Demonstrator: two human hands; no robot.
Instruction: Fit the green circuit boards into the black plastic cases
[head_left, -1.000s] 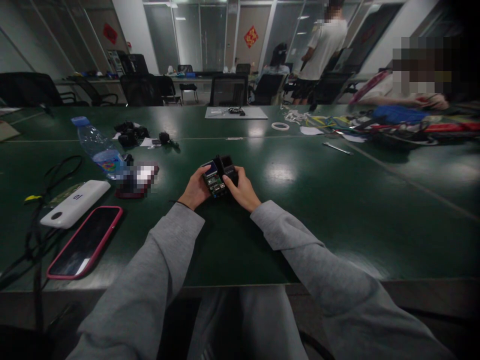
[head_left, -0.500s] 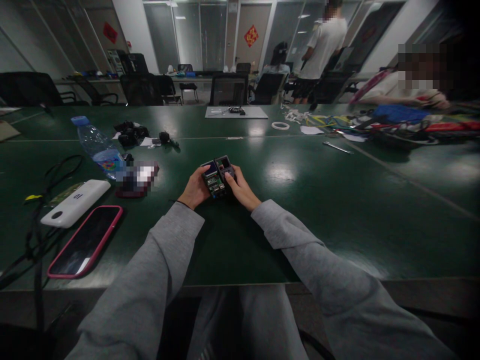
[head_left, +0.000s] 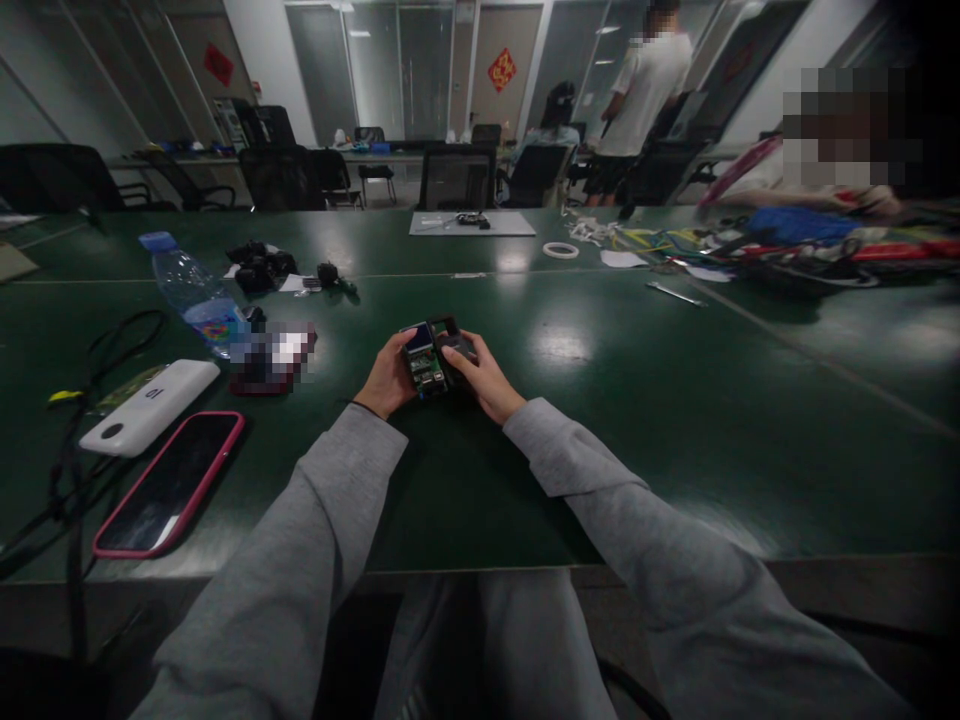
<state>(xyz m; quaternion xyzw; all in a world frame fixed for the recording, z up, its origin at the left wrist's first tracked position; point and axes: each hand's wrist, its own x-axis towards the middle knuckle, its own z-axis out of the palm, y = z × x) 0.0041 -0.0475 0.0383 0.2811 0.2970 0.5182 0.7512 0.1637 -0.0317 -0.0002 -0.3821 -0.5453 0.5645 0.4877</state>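
Over the near middle of the green table, my left hand (head_left: 388, 374) is closed on a small circuit board with a dark screen (head_left: 426, 366), its thumb lying along the screen's edge. Green board and silvery connectors show below the screen. Right beside it, my right hand (head_left: 486, 376) grips a black plastic cover (head_left: 447, 328) with a rectangular opening near its top. Cover and board are side by side, the cover tilted; whether they touch along the inner edge I cannot tell. My palms hide the outer sides of both parts.
To the left lie a red-edged phone (head_left: 172, 485), a white power bank (head_left: 150, 408), black cables (head_left: 71, 440) and a tilted plastic bottle (head_left: 196, 300). Farther off are a grey tray (head_left: 510, 226), a tape ring (head_left: 560, 250) and a wrench (head_left: 675, 294). A person sits at the far right near tangled cables.
My right hand has turned the black cover, so its face tips away and its opening looks different. The circuit board has stayed nearly in place in my left hand.
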